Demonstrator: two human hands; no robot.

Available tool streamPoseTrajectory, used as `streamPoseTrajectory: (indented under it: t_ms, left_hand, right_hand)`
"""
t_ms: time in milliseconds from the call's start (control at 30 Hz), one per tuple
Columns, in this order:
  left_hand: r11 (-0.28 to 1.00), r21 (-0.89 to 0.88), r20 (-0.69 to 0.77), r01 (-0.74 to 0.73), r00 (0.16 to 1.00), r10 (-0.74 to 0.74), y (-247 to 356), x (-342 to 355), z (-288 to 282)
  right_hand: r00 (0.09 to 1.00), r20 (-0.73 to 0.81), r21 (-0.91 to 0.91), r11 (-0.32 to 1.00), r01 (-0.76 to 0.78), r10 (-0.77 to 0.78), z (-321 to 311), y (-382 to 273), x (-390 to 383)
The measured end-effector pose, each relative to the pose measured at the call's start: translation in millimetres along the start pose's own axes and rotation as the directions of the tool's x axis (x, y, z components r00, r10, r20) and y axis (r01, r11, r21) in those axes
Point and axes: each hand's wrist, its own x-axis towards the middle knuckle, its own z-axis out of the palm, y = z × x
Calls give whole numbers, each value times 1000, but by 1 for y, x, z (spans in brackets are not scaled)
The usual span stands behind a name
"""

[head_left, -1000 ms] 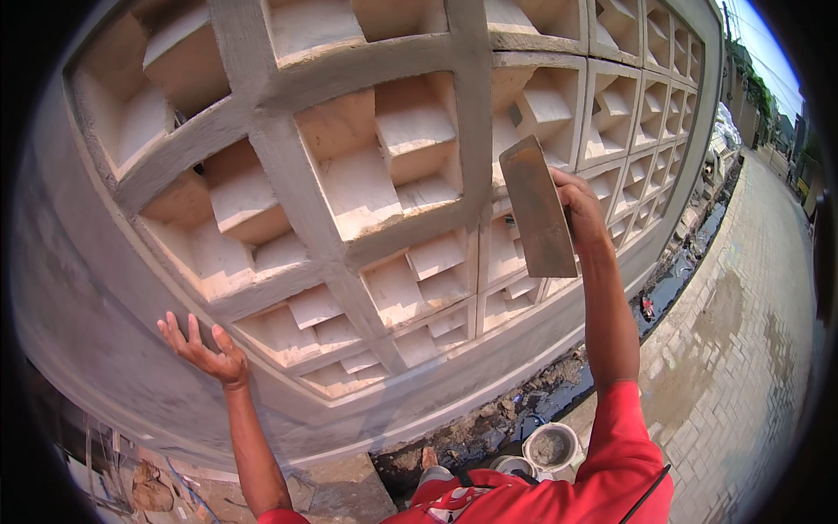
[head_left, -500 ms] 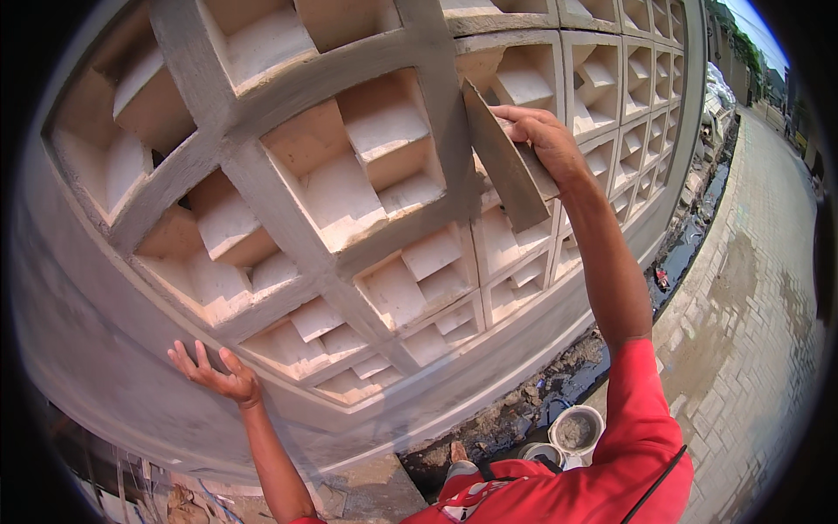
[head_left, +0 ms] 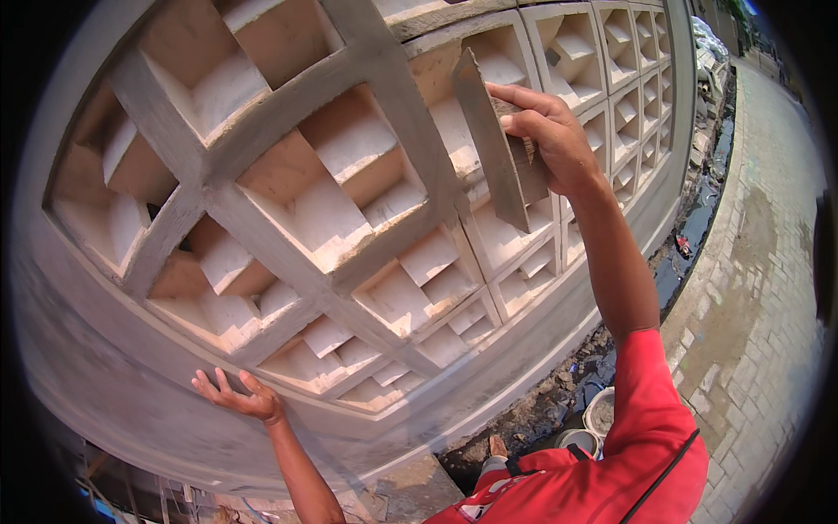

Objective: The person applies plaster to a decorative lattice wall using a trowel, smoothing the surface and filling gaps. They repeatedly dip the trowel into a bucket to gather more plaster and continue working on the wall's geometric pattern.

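Observation:
A plastering float, a flat grey-brown board with a wooden grip, is held in my right hand, with thumb and fingers wrapped round the grip. Its board is turned edge-on and stands off the face of a breeze-block wall, in front of the pale hollow blocks. Smooth grey mortar covers the bars between the nearer openings. Lower left, my left hand holds nothing, its fingers spread beside the wall's lower grey band; whether it touches the wall I cannot tell.
Below my right arm, two buckets stand partly hidden by my red sleeve. A gutter with dark water and rubble runs along the wall's foot. Paving stretches along the right. Wood scraps lie at the lower left.
The float has come away from the grey mortar bar and turned more edge-on in my right hand. My view has shifted, so the wall and my left hand sit differently.

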Motion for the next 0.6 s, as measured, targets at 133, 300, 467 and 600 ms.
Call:
streamPoseTrajectory:
  t_ms: [133, 300, 467, 600]
  left_hand:
    - [1000, 7, 6, -5, 1000, 5, 2, 0, -1]
    - [1000, 11, 0, 9, 1000, -9, 4, 1, -1]
    - [1000, 11, -6, 21, 1000, -21, 6, 2, 0]
    - [1000, 3, -13, 16, 1000, -16, 6, 2, 1]
  right_hand:
    - [970, 4, -563, 801, 204, -245, 21, 11, -20]
    - [903, 58, -798, 524, 297, -425, 57, 27, -10]
    - [925, 62, -883, 411, 226, -374, 81, 43, -23]
    - [946, 176, -869, 408, 280, -274, 71, 47, -54]
